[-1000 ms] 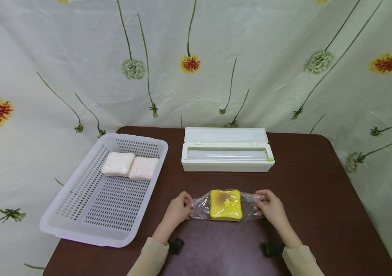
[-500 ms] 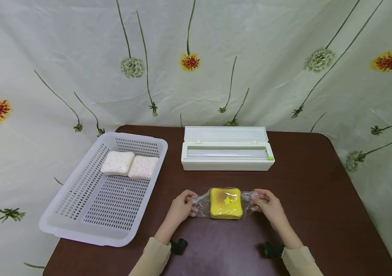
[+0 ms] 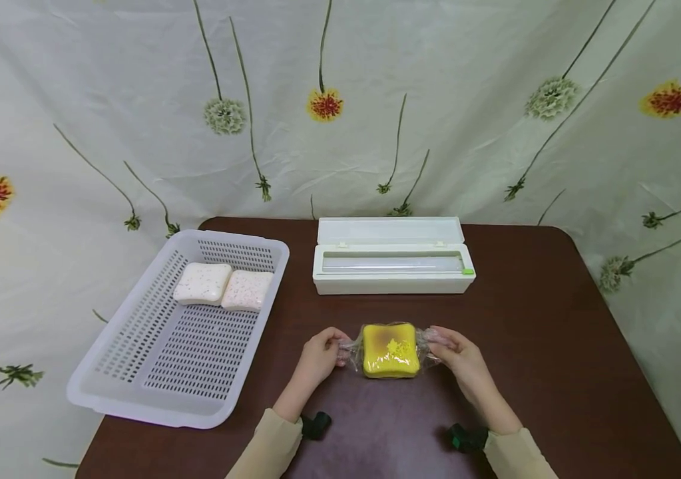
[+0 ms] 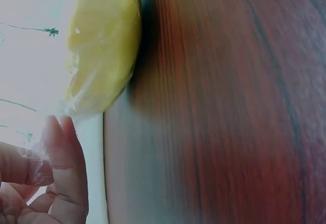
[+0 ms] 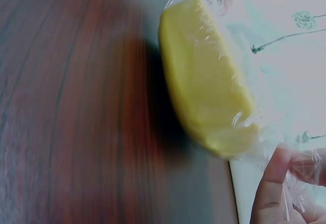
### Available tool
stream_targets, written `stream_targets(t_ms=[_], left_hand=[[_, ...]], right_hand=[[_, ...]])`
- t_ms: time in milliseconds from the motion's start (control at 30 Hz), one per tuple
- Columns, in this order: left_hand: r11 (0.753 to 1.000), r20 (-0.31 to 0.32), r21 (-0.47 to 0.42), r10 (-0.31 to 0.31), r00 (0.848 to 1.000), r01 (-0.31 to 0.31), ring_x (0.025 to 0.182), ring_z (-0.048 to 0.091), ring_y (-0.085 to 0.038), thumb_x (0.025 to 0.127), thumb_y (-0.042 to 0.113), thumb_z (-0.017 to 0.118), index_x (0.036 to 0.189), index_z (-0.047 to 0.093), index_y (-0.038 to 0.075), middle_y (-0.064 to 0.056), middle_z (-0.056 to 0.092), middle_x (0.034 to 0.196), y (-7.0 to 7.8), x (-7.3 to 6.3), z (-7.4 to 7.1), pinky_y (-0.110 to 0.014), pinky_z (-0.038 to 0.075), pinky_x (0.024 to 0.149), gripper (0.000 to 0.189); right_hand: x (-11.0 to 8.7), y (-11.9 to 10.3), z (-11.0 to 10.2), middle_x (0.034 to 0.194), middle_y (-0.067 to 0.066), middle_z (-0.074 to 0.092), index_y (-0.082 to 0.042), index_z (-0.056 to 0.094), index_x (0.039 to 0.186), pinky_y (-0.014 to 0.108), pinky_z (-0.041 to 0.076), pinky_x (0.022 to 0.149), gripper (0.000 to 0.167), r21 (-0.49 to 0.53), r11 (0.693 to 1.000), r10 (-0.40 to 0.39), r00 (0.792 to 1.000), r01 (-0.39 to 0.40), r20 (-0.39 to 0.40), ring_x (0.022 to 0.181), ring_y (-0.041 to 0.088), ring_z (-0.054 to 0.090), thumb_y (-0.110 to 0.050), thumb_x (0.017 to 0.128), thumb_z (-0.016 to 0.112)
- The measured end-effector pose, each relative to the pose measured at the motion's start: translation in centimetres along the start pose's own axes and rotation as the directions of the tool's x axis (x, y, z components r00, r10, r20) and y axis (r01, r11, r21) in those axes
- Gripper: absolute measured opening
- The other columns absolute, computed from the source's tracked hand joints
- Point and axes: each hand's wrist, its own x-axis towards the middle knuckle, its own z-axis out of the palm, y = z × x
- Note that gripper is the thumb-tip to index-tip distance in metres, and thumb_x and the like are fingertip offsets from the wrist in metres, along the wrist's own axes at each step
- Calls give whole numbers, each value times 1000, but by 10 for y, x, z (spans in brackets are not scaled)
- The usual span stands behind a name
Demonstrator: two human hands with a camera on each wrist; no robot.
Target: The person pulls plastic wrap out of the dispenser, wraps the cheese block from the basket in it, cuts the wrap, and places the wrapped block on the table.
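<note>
A yellow, toast-shaped piece (image 3: 391, 350) with a browned top lies wrapped in clear plastic film (image 3: 352, 356) in front of me. My left hand (image 3: 321, 356) pinches the gathered film at its left end, and my right hand (image 3: 458, 359) pinches the film at its right end. Thumb and fingers of the left hand (image 4: 56, 173) grip crinkled film in the left wrist view. In the right wrist view the yellow piece (image 5: 204, 81) shows a shadow on the table beside it, with the film drawn towards the right hand (image 5: 275, 193).
A white perforated basket (image 3: 163, 416) stands at the left with two speckled white toast-shaped pieces (image 3: 202, 283) in it. Behind the yellow piece is a white film dispenser box (image 3: 394, 286), lid up, a roll inside. Everything rests on a dark brown table (image 3: 556, 346) before a flowered cloth (image 3: 466, 66).
Both hands have moved inward towards the yellow piece, and the film ends between them have become shorter and more bunched. The basket and dispenser box have stayed in place.
</note>
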Motion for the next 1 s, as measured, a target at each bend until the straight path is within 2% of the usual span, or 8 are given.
stream_targets(t_ms=[167, 267, 333, 500, 733, 800, 900, 1000], left_hand=[[999, -2, 30, 36, 999, -36, 61, 57, -11, 95, -1, 47, 96, 69, 4, -11, 66, 82, 3, 2, 3, -24, 49, 56, 24], [999, -2, 36, 41, 999, -41, 63, 51, -13, 94, 0, 47, 97, 69, 4, -11, 66, 84, 6, 2, 5, -25, 44, 57, 23], [999, -5, 32, 37, 999, -37, 69, 54, -17, 93, 1, 48, 98, 69, 4, -12, 67, 88, 8, 3, 7, -28, 45, 60, 22], [1000, -9, -27, 9, 1000, -9, 86, 63, -21, 97, 8, 53, 102, 66, 1, -13, 70, 95, 11, 2, 12, -31, 52, 71, 15], [971, 34, -228, -58, 998, 64, 71, 68, -15, 99, 9, 54, 108, 61, -4, -15, 66, 91, 11, 0, 15, -32, 60, 69, 17], [967, 43, -244, -60, 997, 69, 72, 68, -14, 98, 10, 55, 109, 60, -4, -16, 67, 93, 11, -1, 16, -32, 61, 70, 18], [964, 48, -256, -56, 997, 66, 75, 69, -15, 98, 12, 56, 110, 60, -4, -17, 68, 95, 12, -1, 16, -32, 60, 72, 20], [964, 42, -261, -35, 999, 45, 77, 68, -16, 98, 13, 58, 109, 60, -4, -17, 68, 96, 14, -2, 16, -34, 61, 73, 21]], right_hand=[[0, -4, 10, 107, -1, 66, 7, 51, 135, 18, 55, 79, 42, 92, 996, 10, 1000, -12, 19, 88, 1, 64, -3, 95, 60], [-1, -6, 17, 105, 0, 66, 8, 52, 134, 19, 56, 79, 41, 126, 992, 23, 1000, -25, 17, 88, 4, 64, -8, 97, 61], [-2, -6, 21, 101, 0, 67, 8, 53, 133, 19, 56, 80, 40, 142, 989, 34, 999, -34, 2, 87, 5, 65, -11, 98, 60], [-5, -5, 27, 104, 3, 66, 7, 51, 136, 20, 56, 80, 41, 174, 984, 41, 999, -35, -29, 87, 5, 66, -17, 103, 51], [-14, -1, 37, 128, 17, 60, 6, 44, 143, 21, 57, 82, 44, 233, 972, 5, 998, 8, -59, 93, 5, 66, -20, 108, 34], [-17, 1, 42, 131, 20, 57, 5, 45, 142, 22, 57, 83, 41, 210, 977, -6, 996, 25, -90, 95, 6, 66, -12, 107, 32], [-19, 3, 49, 132, 25, 55, 6, 50, 138, 22, 57, 83, 38, 104, 992, -53, 989, 68, -139, 104, 15, 66, 1, 103, 35], [-20, 6, 52, 126, 25, 62, 3, 60, 130, 20, 57, 75, 34, -110, 984, -158, 969, 139, -189, 102, 22, 67, 4, 98, 48]])
